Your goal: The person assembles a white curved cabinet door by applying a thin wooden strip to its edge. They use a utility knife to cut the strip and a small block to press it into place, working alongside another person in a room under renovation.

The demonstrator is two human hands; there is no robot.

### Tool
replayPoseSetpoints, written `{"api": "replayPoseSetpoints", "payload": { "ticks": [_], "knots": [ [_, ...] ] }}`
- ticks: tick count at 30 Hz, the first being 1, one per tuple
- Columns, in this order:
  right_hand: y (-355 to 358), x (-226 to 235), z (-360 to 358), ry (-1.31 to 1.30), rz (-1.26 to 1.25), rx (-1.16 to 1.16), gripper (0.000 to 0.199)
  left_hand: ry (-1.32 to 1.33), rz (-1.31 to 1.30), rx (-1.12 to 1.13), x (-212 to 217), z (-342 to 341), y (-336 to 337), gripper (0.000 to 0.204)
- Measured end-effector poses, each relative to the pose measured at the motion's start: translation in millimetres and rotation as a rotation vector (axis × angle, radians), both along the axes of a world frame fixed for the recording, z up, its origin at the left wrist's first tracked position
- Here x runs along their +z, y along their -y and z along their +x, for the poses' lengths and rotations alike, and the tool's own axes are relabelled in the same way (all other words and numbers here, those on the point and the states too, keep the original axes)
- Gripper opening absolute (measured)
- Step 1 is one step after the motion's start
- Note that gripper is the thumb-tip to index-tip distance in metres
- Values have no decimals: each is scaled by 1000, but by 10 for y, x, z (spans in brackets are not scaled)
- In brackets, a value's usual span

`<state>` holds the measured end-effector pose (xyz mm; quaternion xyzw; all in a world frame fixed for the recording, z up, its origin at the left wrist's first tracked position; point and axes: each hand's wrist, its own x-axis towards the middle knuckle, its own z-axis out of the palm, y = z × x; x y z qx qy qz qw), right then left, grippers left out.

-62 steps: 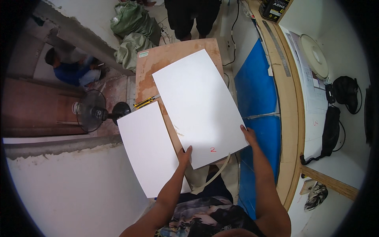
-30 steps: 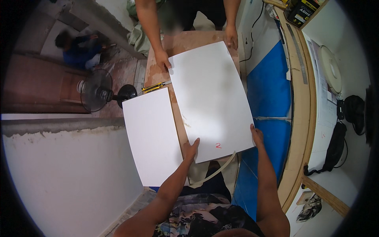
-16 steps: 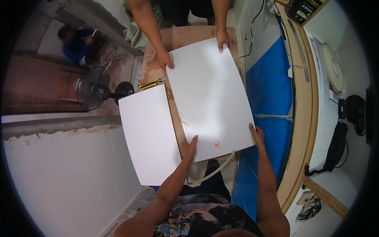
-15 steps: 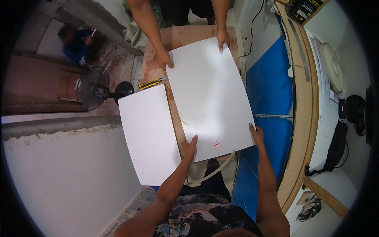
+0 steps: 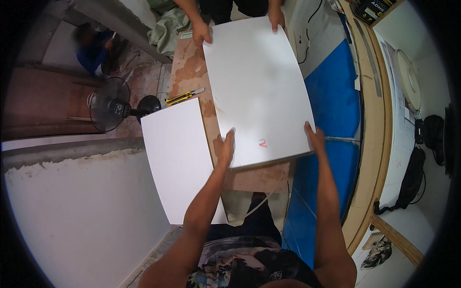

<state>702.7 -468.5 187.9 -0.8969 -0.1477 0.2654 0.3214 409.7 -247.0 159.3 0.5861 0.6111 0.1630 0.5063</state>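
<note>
From my viewpoint, the left hand (image 5: 224,148) and right hand (image 5: 315,138) clamp opposite edges of the smooth white panel (image 5: 257,86), thumbs on top, other fingers partly hidden. The panel sits farther from the body than half a second ago, exposing more near-end surface of the stained wooden board (image 5: 189,65) beneath. I note a narrower white sheet (image 5: 178,163) left, blue sheeting (image 5: 333,93) right, a yellow utility knife (image 5: 180,98) beyond the narrower sheet, and a co-worker's hands (image 5: 203,34) at the far corners.
</note>
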Motion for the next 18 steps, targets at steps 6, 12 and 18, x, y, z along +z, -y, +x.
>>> {"api": "replayPoseSetpoints", "payload": {
  "ticks": [6,12,18],
  "knots": [
    [-553,-136,648,33,-21,-24,98,160,-39,39,-520,649,-666,92],
    [-938,-254,1071,-109,-20,-43,103,149,-144,50,-276,1127,-1126,96],
    [-1255,-237,1303,-261,22,-105,111,109,-89,39,-125,1382,-1382,101]
  ]
}}
